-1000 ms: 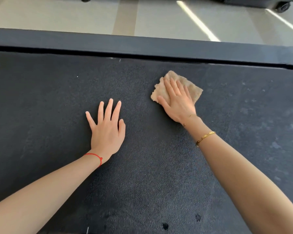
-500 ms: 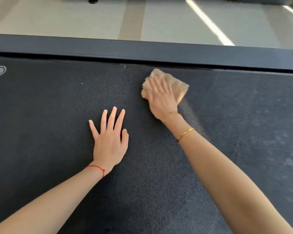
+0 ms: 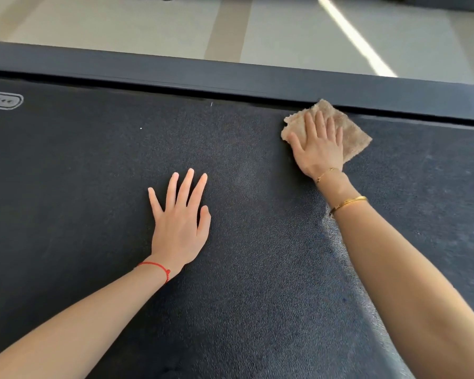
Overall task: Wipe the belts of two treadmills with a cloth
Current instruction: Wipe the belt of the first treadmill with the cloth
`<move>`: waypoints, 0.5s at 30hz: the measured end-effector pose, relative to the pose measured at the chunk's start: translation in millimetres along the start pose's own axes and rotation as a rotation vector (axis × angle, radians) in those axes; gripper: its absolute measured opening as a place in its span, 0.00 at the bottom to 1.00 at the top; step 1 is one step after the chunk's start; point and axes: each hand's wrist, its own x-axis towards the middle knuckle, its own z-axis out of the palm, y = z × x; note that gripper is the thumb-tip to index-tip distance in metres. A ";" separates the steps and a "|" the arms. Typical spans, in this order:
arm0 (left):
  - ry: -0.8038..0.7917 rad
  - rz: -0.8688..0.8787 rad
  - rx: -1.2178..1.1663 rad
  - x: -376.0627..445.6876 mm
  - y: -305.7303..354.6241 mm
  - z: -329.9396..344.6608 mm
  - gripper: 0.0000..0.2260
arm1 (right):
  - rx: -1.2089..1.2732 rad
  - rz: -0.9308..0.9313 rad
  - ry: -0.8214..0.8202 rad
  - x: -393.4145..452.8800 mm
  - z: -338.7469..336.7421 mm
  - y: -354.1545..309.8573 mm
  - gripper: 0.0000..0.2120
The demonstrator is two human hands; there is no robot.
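Black treadmill belt, right hand flat on cloth by far rail, left hand flat.

Pale tiled floor beyond the treadmill, bright sunlight stripe across it

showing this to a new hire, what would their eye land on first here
First the tan cloth at the far edge of the dark treadmill belt, pressed flat under the right hand just short of the side rail. Next the left hand, spread flat on the belt's middle, a red string at its wrist. Gold bracelets ring the right wrist.
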 end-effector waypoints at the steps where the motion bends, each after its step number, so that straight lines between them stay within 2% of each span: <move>1: 0.000 0.000 -0.004 0.1 0.3 -0.1 0.28 | -0.001 -0.016 -0.012 -1.9 -1.0 0.8 0.32; 5: 0.006 0.000 -0.012 -1.5 0.7 -0.2 0.28 | -0.026 -0.093 -0.040 -21.6 -0.1 -13.2 0.29; 9: 0.020 -0.004 -0.018 -1.6 1.4 0.3 0.27 | -0.002 -0.335 -0.064 -51.8 11.8 -60.0 0.28; 11: 0.028 -0.001 -0.022 -1.1 1.0 1.6 0.26 | -0.006 -0.394 -0.077 -56.8 14.8 -67.2 0.28; 13: 0.029 0.008 -0.027 -0.7 -0.8 2.3 0.26 | -0.002 -0.379 -0.067 -51.0 11.9 -54.8 0.28; 15: 0.029 0.009 -0.037 -0.7 -2.6 2.3 0.26 | -0.007 -0.278 -0.023 -39.8 6.3 -26.1 0.29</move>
